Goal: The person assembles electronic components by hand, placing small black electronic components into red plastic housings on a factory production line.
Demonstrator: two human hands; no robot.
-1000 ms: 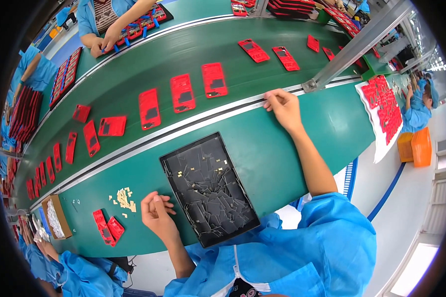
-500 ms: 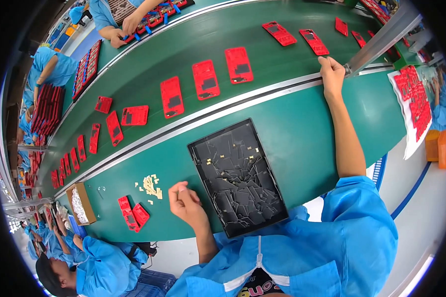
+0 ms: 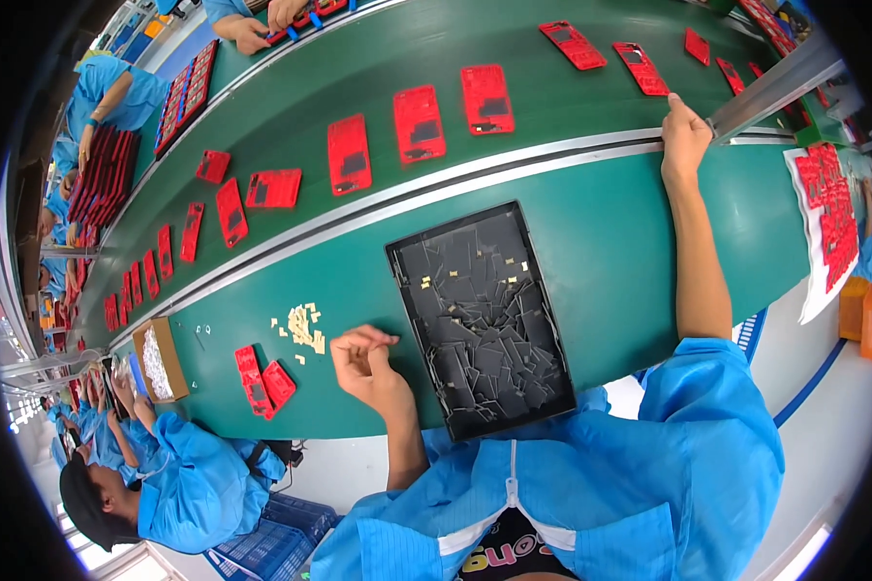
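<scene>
My right hand (image 3: 686,136) reaches out across the metal rail, its fingers closed at the near end of a red phone housing (image 3: 641,70) on the green belt. My left hand (image 3: 370,368) hovers over the near worktop, just left of a black tray (image 3: 394,266). Its fingers are curled in toward the thumb; whatever they may hold is too small to make out. Thin black rectangular sheets (image 3: 489,339) fill the tray, along with a few small gold pieces (image 3: 512,281).
More red housings (image 3: 349,155) lie along the belt (image 3: 291,121). Left on the worktop are cream-coloured pieces (image 3: 305,327), two red housings (image 3: 252,381) and a cardboard box (image 3: 165,360). A metal post (image 3: 775,92) stands beside my right hand. Co-workers sit left and across.
The view has shifted, so the scene sits higher and further right. My right fingertips have come closer to the red housing's end. My left fingers have changed their bend beside the tray.
</scene>
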